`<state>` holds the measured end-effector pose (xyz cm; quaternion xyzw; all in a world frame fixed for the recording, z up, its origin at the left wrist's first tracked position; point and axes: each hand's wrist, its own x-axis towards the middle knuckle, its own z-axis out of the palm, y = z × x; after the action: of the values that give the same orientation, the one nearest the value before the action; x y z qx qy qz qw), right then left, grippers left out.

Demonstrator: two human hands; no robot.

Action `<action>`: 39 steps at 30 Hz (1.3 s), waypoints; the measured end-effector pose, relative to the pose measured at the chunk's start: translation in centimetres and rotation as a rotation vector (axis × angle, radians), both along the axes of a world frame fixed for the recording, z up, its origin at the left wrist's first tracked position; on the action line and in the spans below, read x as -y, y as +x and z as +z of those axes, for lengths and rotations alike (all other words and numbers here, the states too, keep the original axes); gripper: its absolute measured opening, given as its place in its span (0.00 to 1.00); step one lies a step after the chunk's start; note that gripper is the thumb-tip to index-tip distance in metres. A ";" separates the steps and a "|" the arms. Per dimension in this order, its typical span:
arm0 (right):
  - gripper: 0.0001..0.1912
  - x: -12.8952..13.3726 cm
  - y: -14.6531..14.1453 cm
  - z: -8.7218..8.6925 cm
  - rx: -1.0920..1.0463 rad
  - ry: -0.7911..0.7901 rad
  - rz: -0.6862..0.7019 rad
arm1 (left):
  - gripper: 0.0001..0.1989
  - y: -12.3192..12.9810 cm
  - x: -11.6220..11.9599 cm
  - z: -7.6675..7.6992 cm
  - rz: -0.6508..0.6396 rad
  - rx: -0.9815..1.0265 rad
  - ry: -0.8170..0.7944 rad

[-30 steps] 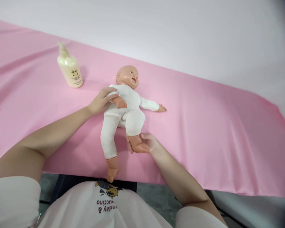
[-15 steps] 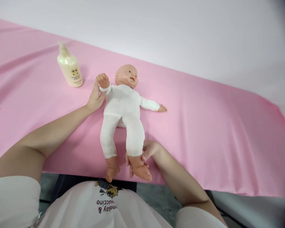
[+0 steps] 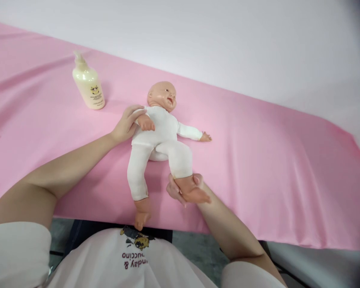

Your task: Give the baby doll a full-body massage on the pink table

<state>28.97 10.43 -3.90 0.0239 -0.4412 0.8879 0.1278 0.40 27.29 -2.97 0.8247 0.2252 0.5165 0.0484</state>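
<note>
The doll (image 3: pixel 162 128) lies on its back near the front of the pink cloth (image 3: pixel 258 172), its head (image 3: pixel 162 96) away from the person and its feet this way. The person's left hand (image 3: pixel 126 124) is closed around one bent arm, the doll's fist (image 3: pixel 146 122) poking out below the fingers; the thumb is hidden from me. The right hand (image 3: pixel 175 190) grips the other side's leg at the ankle, bending that knee and holding it out to the side.

My worry is the near edge: the free foot (image 3: pixel 142 218) reaches it, so a hard pull on the held ankle could drag the doll off, or rumple the cloth beneath. Too much twist might strain the seam where the soft leg meets the hard foot. Were the left elbow to swing wide, I think it could knock the pump bottle (image 3: pixel 91 92), which stands beyond that hand, apart from it.

I count one doll, two hands, both busy, one bottle, one cloth, and one printed shirt (image 3: pixel 132 260).
</note>
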 end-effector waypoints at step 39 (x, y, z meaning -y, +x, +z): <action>0.27 -0.1 -1.2 2.6 0.042 -0.077 -0.401 | 0.17 0.1 0.7 0.9 -0.009 -0.223 0.039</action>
<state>27.75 10.56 -1.30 -0.0878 -0.4053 0.8614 0.2934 0.50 26.59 -2.07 0.8787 0.2156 0.4257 0.0093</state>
